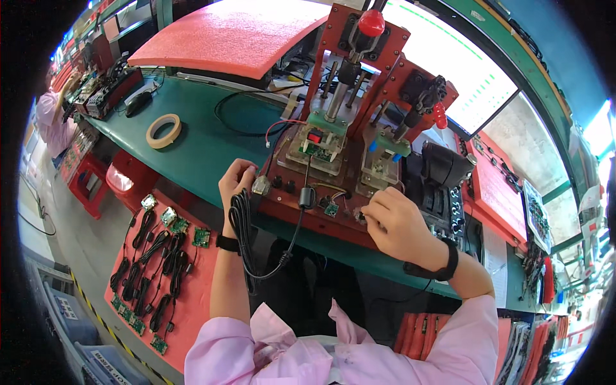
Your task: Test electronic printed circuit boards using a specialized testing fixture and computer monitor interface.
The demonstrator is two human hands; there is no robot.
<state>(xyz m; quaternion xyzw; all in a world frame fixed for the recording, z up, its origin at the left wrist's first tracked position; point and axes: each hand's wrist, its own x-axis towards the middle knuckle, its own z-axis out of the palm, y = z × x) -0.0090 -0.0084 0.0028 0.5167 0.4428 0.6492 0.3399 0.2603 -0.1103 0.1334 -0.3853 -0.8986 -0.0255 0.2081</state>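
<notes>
There are two presses (350, 72), two wristbands (447, 260), one tape roll (153, 138).

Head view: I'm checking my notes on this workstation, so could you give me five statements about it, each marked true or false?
1. The tape roll lies on the green bench. True.
2. The coiled black cable hangs by the right hand. False: the coiled black cable hangs by the left hand.
3. Circuit boards lie on pink foam to the person's left. True.
4. The rounded knob at the picture's top is green. False: the rounded knob is red.
5. Both wrists wear black bands. True.
</notes>
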